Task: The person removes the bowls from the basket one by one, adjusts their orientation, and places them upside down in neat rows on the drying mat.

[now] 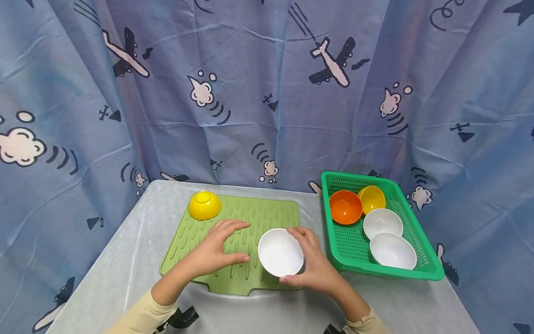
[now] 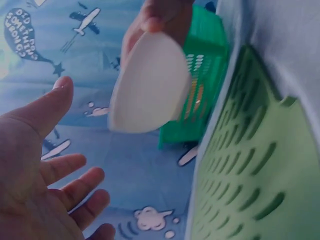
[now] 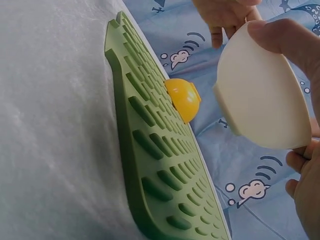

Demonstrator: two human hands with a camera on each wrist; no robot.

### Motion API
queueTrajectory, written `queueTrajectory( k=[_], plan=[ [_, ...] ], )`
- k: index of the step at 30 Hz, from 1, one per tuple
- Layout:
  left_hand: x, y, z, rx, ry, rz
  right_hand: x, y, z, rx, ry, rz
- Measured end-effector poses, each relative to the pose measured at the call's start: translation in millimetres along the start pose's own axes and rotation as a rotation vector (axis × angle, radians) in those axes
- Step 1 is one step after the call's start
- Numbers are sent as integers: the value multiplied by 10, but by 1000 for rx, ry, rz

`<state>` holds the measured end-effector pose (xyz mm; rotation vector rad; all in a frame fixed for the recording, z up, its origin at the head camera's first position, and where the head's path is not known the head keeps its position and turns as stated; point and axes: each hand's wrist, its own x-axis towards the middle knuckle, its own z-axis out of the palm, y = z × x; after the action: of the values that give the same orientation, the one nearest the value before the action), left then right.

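My right hand grips a white bowl by its right side, thumb and fingers spread around the rim. The bowl is raised above the green drying mat, its opening facing up toward the head view; both wrist views show its outer side. To the left of it my left hand holds nothing, with thumb and fingers apart and the palm toward the bowl. A yellow bowl sits upside down on the mat's far left corner, and it also shows in the right wrist view.
A green basket stands at the right of the table. In it lie an orange bowl, a yellow bowl and two white bowls, openings up. A blue patterned curtain hangs behind the table.
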<state>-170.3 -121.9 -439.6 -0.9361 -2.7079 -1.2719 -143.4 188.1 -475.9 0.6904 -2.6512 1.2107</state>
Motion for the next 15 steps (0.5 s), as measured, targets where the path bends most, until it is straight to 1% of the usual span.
queueTrajectory(
  k=[4,11,15],
  plan=[
    [19,3,115,-52,-41,-28,3,0,10,9,10,-31],
    [24,-39,254,-208,-129,-60,-8,-20,27,0,25,-93],
    [24,-67,326,-286,-167,-121,-26,-33,40,-9,37,-133]
  ],
)
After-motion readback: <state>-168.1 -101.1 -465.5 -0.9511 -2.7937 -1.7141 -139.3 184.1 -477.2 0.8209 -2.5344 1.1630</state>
